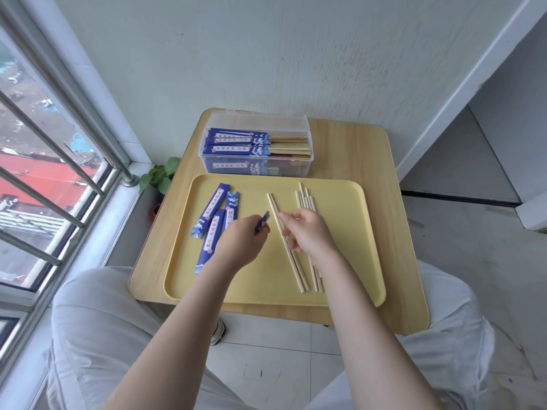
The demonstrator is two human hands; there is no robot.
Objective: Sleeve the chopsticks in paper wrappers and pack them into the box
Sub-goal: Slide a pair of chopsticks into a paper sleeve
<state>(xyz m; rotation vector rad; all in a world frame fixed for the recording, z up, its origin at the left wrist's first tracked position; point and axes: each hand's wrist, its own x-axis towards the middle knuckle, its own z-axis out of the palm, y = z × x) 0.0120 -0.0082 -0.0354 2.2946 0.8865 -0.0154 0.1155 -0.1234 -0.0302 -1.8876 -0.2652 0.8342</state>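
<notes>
Window (44, 161) with metal bars, far left; red roofs visible outside. Plant (159, 174), green leaves, on the floor between window sill and table, a red pot (156, 212) partly hidden below it. Table (396, 232), light wood, rounded corners, set against the wall. Tray (349, 232), pale yellow, on the near half of the table. Wrappers (211, 213), blue paper with white and red print, several loose and overlapping on the left part of the tray, lying lengthwise near to far. Left hand (239, 242), over the tray just right of the loose wrappers; fingers pinched on one blue wrapper (262, 222), which stands tilted above the tray. Pair (291, 261), two bare wooden chopsticks side by side at tray centre, running diagonally from far left to near right; near ends rest on the tray. Right hand (307, 232), above the pair; fingers curled round the two sticks at about mid-length. Chopsticks (305, 195), loose bare pile on the tray just right of the pair, partly hidden under the right hand and wrist. Box (257, 143), clear plastic, open, on the table beyond the tray's far edge; holds stacked sleeved chopsticks, blue sleeves to the left, bare wooden ends to the right. Person's legs in light trousers, near edge, either side of the table.
</notes>
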